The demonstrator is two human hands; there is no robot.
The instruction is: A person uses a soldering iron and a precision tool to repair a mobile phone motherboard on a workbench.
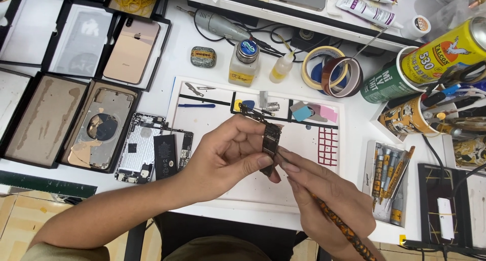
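My left hand (225, 157) pinches a small dark phone circuit board (270, 137) between thumb and fingers, holding it over a white work mat (212, 114). A thin flex part sticks out from the board's upper left end. My right hand (324, 195) grips a slim tool with a brown mottled handle (344, 229), its fingertips meeting the board's lower edge. The tool's tip is hidden between the fingers.
An opened phone body with a black battery (152, 149) lies left of the mat. Black trays holding phone back covers (101, 127) fill the left side. Tape rolls (331, 69), small bottles (244, 62), cans (445, 51) and a box of screwdriver bits (387, 177) stand behind and to the right.
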